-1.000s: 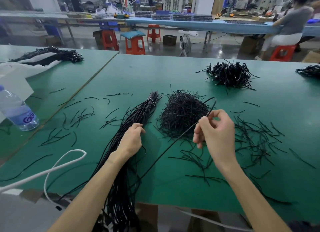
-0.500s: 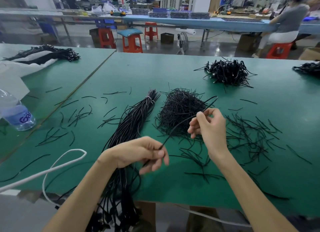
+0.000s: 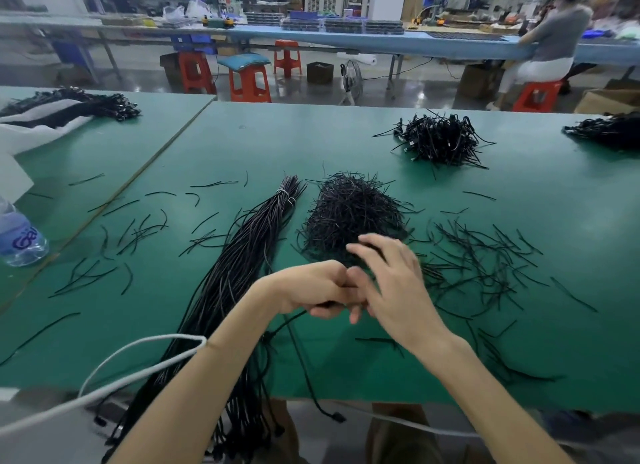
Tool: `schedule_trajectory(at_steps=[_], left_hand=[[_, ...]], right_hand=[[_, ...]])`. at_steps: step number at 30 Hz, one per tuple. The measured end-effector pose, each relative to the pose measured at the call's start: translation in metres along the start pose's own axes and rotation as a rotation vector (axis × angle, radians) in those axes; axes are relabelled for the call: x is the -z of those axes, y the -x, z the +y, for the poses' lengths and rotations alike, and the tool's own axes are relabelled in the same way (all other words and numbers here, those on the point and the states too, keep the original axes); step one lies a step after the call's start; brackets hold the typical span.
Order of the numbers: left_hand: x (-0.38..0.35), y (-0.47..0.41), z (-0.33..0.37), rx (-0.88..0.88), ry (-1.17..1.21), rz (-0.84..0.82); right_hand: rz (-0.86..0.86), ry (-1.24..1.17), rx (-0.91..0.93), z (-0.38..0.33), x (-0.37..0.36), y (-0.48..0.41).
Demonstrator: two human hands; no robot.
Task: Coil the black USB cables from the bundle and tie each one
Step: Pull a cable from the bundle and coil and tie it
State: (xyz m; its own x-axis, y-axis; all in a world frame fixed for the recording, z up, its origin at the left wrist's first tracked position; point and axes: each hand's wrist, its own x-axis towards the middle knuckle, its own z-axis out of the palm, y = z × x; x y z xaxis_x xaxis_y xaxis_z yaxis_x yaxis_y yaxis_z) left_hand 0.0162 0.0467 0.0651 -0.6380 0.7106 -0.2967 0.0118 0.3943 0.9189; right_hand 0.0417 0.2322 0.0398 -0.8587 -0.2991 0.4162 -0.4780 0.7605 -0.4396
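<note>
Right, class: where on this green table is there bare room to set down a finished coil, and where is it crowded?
Bare: the far stretch of the table between the seam and the coiled pile; also right of that pile. Crowded: the bundle, tie heap and scattered ties.

Table (image 3: 346, 145), clock centred on the left hand (image 3: 311, 287) and right hand (image 3: 394, 283), which touch near the front edge.
- Bundle (image 3: 242, 256): 11 to 7 o'clock, overhanging the front edge.
- Tie heap (image 3: 349, 211): 12 o'clock, just beside the bundle's far end.
- Loose ties (image 3: 485, 256): 2 o'clock.
- Coiled-cable pile (image 3: 440, 141): 1 o'clock, well behind the heap.
- Bottle (image 3: 20, 238): 9 o'clock, on the adjoining table.
- Single cable (image 3: 298, 353): 6 o'clock, hanging from the left hand over the edge.
</note>
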Motion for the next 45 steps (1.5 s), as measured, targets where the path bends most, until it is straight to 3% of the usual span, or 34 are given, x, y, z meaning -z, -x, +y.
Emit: schedule_trajectory(at_steps=[3, 7, 14, 19, 23, 26, 30, 33, 36, 39, 42, 43, 45], left_hand=[[0.004, 0.003, -0.009, 0.032, -0.004, -0.008], [0.017, 0.016, -0.027, 0.085, 0.083, 0.093], [0.041, 0.037, -0.053, 0.006, 0.152, 0.148], [0.061, 0.054, -0.076, -0.202, 0.421, 0.267], [0.056, 0.052, -0.085, -0.315, 0.837, 0.393], [0.036, 0.036, -0.080, -0.380, 1.106, 0.412], [0.014, 0.017, -0.065, -0.449, 1.258, 0.417], [0.010, 0.015, -0.054, -0.517, 1.338, 0.297], [0.008, 0.026, -0.044, -0.497, 1.160, 0.194], [0.007, 0.043, -0.036, -0.414, 0.576, 0.079], [-0.001, 0.048, -0.026, -0.163, -0.032, -0.235], [-0.007, 0.045, -0.025, -0.078, -0.136, -0.259], [-0.019, 0.034, -0.025, 0.031, -0.298, -0.113]], right_hand=[[-0.207, -0.336, -0.148, 0.006, -0.008, 0.008], [-0.120, -0.317, -0.192, 0.023, -0.018, 0.016], [0.010, -0.595, -0.356, 0.029, -0.013, 0.019], [0.091, -0.634, -0.396, 0.029, -0.005, 0.022], [0.055, -0.648, -0.379, 0.031, -0.001, 0.028], [-0.054, -0.622, -0.302, 0.023, -0.005, 0.034], [-0.120, -0.591, -0.272, 0.016, -0.014, 0.041], [-0.171, -0.584, -0.278, 0.018, -0.018, 0.043], [-0.248, -0.530, -0.249, 0.026, -0.017, 0.042], [-0.346, -0.413, -0.233, 0.035, -0.009, 0.036], [-0.351, -0.301, -0.219, 0.036, -0.001, 0.022], [-0.327, -0.309, -0.223, 0.033, 0.000, 0.017], [-0.263, -0.428, -0.242, 0.022, 0.001, 0.009]])
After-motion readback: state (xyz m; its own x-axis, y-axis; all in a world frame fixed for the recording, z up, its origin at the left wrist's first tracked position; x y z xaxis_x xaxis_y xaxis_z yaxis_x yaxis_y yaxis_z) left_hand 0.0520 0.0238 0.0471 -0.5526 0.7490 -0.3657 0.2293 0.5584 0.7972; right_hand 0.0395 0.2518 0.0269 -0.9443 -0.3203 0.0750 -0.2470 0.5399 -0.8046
